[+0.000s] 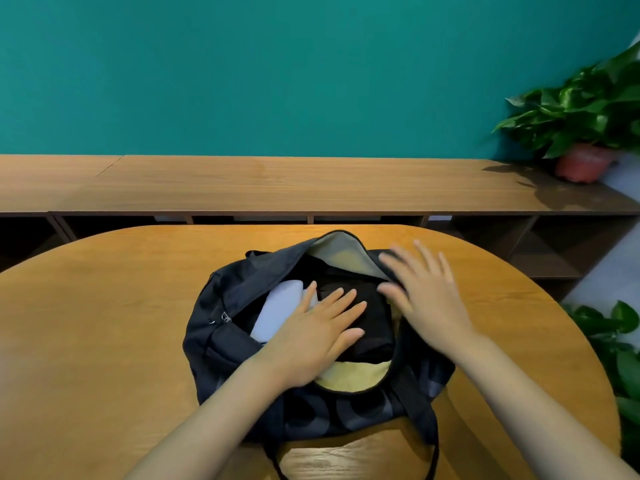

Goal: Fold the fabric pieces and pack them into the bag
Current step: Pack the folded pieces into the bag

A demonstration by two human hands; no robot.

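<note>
Two folded pieces lie in the open bag (221, 296) at mid tabletop (104, 323): black fabric (374, 323) directly under the flat, straight fingers of the left hand (322, 337), pale fabric (284, 306) just left, while the right hand (426, 292) (spread, holding nothing) is nearer the bag's right rim.

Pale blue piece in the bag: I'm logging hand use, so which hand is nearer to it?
Left. The left hand lies flat against the pale blue piece, overlapping its right edge; the right hand is apart, over the bag's right side, beyond the black fabric.
</note>
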